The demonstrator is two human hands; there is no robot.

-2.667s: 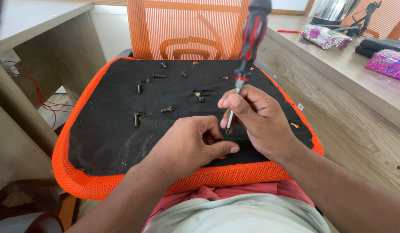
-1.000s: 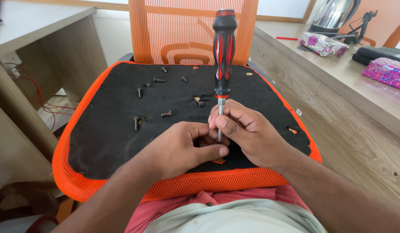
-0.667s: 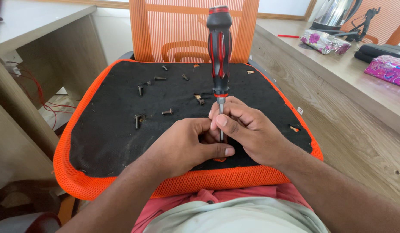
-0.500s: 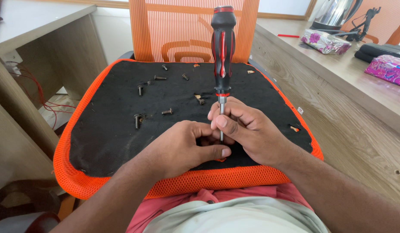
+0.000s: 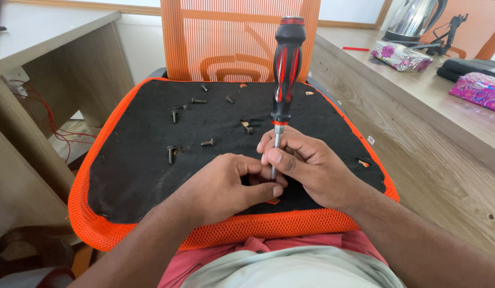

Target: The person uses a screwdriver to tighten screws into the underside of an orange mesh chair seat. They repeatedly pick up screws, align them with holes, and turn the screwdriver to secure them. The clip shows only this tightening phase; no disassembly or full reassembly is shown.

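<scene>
Since the earliest frame, we have swung the screwdriver (image 5: 286, 69) from a rightward lean to upright at frame centre, so its tip bears straight down. Our right hand (image 5: 311, 170) pinches the shaft between curled fingers. Our left hand (image 5: 226, 186) is closed around something small under the tip; we cannot tell what. Loose screws (image 5: 207, 142) lie scattered on the black seat (image 5: 135, 176), upper left.

an office: an orange mesh office chair (image 5: 234, 48) at 12 o'clock, a wooden table (image 5: 418, 138) at 3 o'clock, another table (image 5: 50, 42) with loose red wiring (image 5: 50, 122) at 10 o'clock.
</scene>
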